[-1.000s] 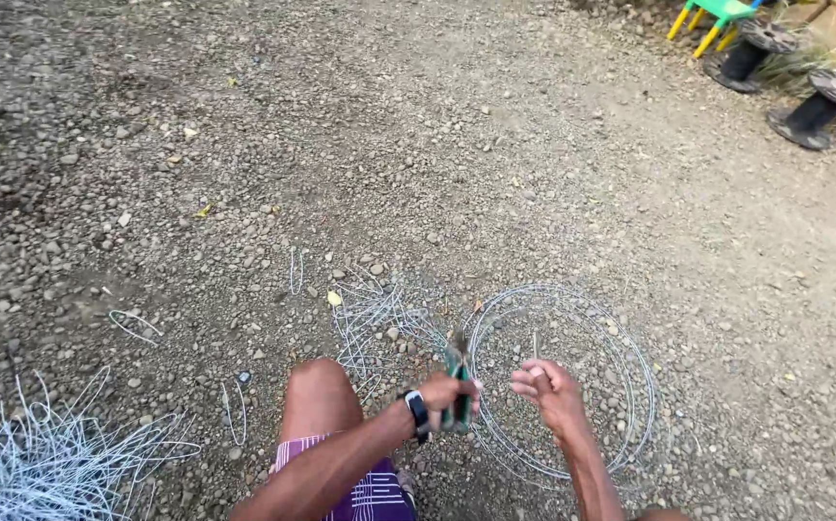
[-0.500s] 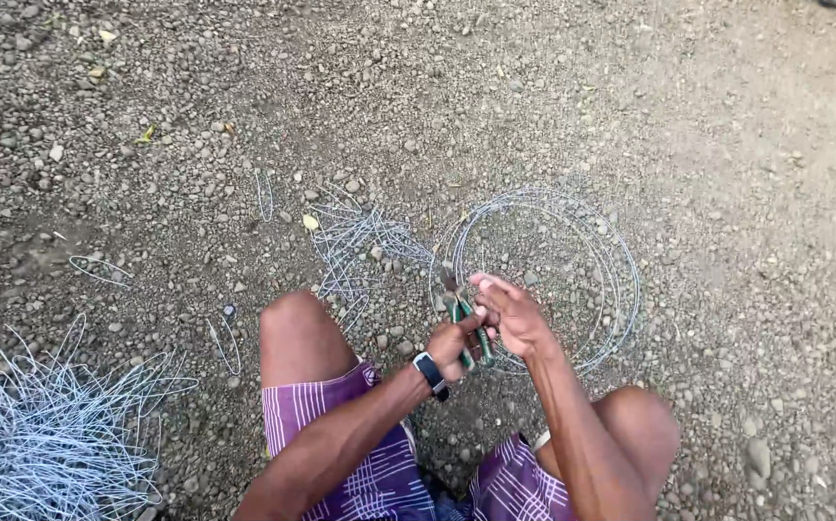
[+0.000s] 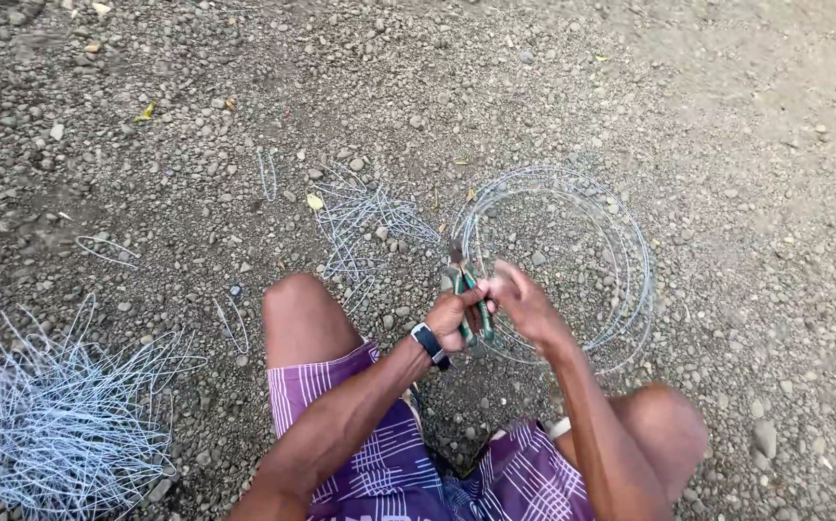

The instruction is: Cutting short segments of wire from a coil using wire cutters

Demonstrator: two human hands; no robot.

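Head view looks straight down at a person squatting on gravel ground (image 3: pixel 630 87), knees spread, in purple patterned shorts (image 3: pixel 379 463). Left hand (image 3: pixel 455 316), with a dark watch (image 3: pixel 430 345) on its wrist, has its fingers wrapped shut around the green handles of a pair of pliers (image 3: pixel 466 289), whose metal nose points up and away from the body. Right hand (image 3: pixel 524 299) meets it from the other side, its fingers pinched together close to the pliers; a strand of wire probably runs between them, but it is too thin to tell for sure.

Just beyond both hands lies a round coil of grey wire (image 3: pixel 620 251), flat on the gravel, with many turns left in it. Judging from how things lie, the work is well along yet far from over: a large heap of bent wire pieces (image 3: pixel 61 425) sits at the lower left, a smaller loose bunch of cut pieces (image 3: pixel 365 217) lies just left of the coil, and a few single bent loops (image 3: pixel 107 251) are scattered between them, while the coil looks mostly unspent.

No package, label or sign shows anywhere; only stones and a couple of yellow dry leaves (image 3: pixel 145 113) lie on the ground.
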